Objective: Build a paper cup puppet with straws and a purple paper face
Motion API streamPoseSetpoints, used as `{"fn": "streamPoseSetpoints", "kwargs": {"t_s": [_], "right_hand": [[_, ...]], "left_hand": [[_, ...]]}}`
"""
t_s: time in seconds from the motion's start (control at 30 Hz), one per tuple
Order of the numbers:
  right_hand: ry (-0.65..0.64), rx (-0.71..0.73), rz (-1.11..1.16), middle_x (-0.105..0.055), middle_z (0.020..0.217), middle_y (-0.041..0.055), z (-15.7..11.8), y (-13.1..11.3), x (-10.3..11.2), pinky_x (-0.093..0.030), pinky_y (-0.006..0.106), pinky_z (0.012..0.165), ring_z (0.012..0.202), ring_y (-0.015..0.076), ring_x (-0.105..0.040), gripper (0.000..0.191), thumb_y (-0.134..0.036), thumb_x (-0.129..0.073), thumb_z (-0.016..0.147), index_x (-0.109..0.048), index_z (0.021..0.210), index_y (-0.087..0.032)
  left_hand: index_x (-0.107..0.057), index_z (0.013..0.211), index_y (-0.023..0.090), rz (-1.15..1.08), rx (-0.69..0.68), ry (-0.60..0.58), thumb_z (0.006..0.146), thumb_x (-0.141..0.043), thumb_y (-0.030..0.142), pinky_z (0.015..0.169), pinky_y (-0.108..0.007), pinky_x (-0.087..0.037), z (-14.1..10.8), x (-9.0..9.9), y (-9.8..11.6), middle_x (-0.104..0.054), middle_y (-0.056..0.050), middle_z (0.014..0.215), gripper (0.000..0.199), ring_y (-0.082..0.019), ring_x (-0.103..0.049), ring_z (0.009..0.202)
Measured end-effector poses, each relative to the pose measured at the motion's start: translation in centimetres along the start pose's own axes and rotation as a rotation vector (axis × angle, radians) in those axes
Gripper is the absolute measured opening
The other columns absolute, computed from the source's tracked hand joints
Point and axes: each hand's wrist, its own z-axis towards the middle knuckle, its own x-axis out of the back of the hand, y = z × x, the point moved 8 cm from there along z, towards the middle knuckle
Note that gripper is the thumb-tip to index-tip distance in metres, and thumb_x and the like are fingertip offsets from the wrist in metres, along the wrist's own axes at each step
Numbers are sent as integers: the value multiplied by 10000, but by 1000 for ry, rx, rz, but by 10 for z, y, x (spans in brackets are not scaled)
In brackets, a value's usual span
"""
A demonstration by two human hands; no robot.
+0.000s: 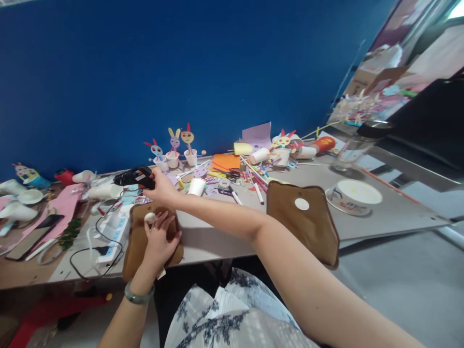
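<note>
My right hand [159, 187] reaches across to the left and is closed around a black glue gun [135, 177], whose nozzle points left. Below it, my left hand [159, 241] rests on a brown leather-like pad [137, 246] at the table's front edge. The fingers of this hand are spread, with the fingertips beside a small white disc [150, 218] on the pad. A second brown pad [302, 227] with a white disc [302, 204] lies farther right. A thin black cable loops beside the left pad.
A white power strip [114, 237] stands left of the near pad. Paper cups with rabbit-faced figures [174, 145] line the blue wall. Markers, scissors [233, 175] and coloured sticks litter the middle. A white bowl [353, 195] sits at right, a phone [34, 237] at left.
</note>
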Motion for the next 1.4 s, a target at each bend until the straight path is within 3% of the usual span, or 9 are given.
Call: {"fn": "streamPoseSetpoints", "kwargs": {"t_s": [0.1,0.2,0.33,0.47,0.57,0.73,0.97,1.13,1.4], "right_hand": [[-25,-31,111,-673,1077,52,-29,-8,3,-528,362,852,968,241,-659,585,-334,-746,745,-421,1218,-220],[0,-6,197,-662,1110,78,-56,-19,13,-536,386,862,1003,259,-647,766,-419,-827,666,-416,1278,-212],[109,91,369,-649,928,11,-87,-30,31,-537,324,767,815,180,-627,439,-325,-715,737,-514,1107,-201],[-83,145,538,-578,707,-32,-121,-41,29,-485,251,609,652,125,-543,117,-236,-635,755,-542,817,-202],[-152,194,602,-595,741,-17,-148,-52,41,-502,264,658,700,131,-550,70,-197,-617,742,-549,756,-205],[-3,20,616,-583,698,-34,-166,-29,74,-479,260,596,640,126,-541,145,-260,-668,761,-539,822,-230],[122,-243,683,-508,520,-101,-164,16,96,-385,251,477,428,98,-465,264,-335,-727,772,-488,819,-234],[11,-159,717,-655,739,-33,-168,18,110,-497,315,765,672,130,-608,135,-191,-648,780,-535,840,-231],[40,-266,877,-559,628,-67,-162,46,125,-528,342,709,504,110,-475,257,-337,-780,807,-539,783,-248]], "left_hand": [[-591,1281,172,-439,222,211,858,-654,441,1104,-530,-467,-7,21,-24,-690,-160,1248,505,-296,-655,1194],[-576,1316,171,-741,360,400,814,-715,487,920,-376,-567,-20,43,-31,-707,-75,1002,609,-216,-689,957],[-621,1307,219,-1135,361,447,790,-730,508,782,-283,-577,-26,63,-10,-633,13,811,602,-140,-630,756],[-687,1122,240,-1334,348,312,789,-740,504,728,-278,-579,-27,63,11,-558,48,659,429,-99,-530,590],[-696,1058,219,-1326,341,262,761,-770,515,584,-239,-524,-32,58,17,-548,41,618,427,-107,-521,563],[-658,1247,216,-1097,338,89,809,-776,380,574,-223,-503,-39,39,36,-563,48,661,483,-99,-552,576],[-739,1104,186,-516,0,-114,899,-633,303,625,-238,-526,-34,27,88,-708,-33,804,259,-128,-640,653],[-743,1067,180,-351,-154,-98,916,-589,242,755,-268,-553,-32,29,100,-731,-55,847,224,-149,-680,758],[-725,1065,174,-395,-242,-95,928,-585,230,726,-248,-549,-24,32,110,-754,-61,908,204,-143,-681,770]]}}
